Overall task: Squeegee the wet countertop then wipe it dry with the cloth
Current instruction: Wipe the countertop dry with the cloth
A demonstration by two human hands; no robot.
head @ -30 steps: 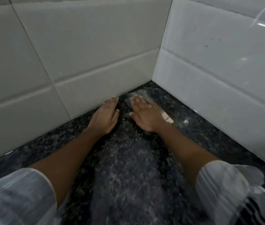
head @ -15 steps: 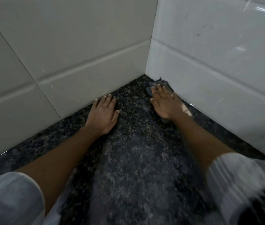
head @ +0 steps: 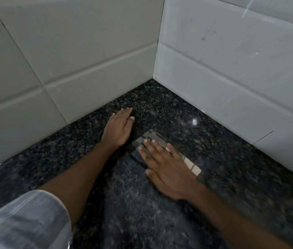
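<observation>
Wiping: right hand [head: 169,169], fingers flat on cloth [head: 152,141], has pulled back from countertop [head: 232,168] corner.
Bracing: left hand [head: 118,128], fingers flat, empty.

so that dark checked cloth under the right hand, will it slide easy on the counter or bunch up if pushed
The dark checked cloth lies flat under the spread right hand, so it is probably thin and floppy, and light. On the glossy speckled black stone countertop it should slide readily under a flat palm. Pushed from one edge only, it would likely bunch.

No readable text, labels, numbers — none
</observation>
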